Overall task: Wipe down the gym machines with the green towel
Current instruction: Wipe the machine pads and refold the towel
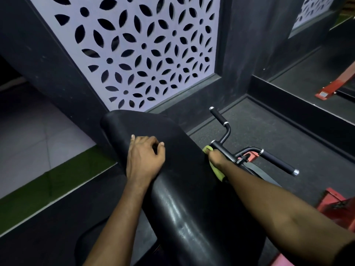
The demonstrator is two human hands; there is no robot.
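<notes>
A long black padded arm rest [184, 189] of a gym machine slopes away from me in the middle. My left hand [144, 156] rests on its upper left side with fingers loosely curled, holding nothing. My right hand [217, 158] reaches down past the pad's right edge and grips the green towel [215, 167], which is bunched against the machine's black handlebar [230, 154]. Most of that hand's fingers are hidden behind the pad and the towel.
The handlebar has two black grips, one pointing up [218, 116] and one to the right [278, 163]. Red frame parts [334, 202] lie on the dark rubber floor at right. A patterned white wall panel [138, 54] stands behind. A green turf strip [48, 179] runs at left.
</notes>
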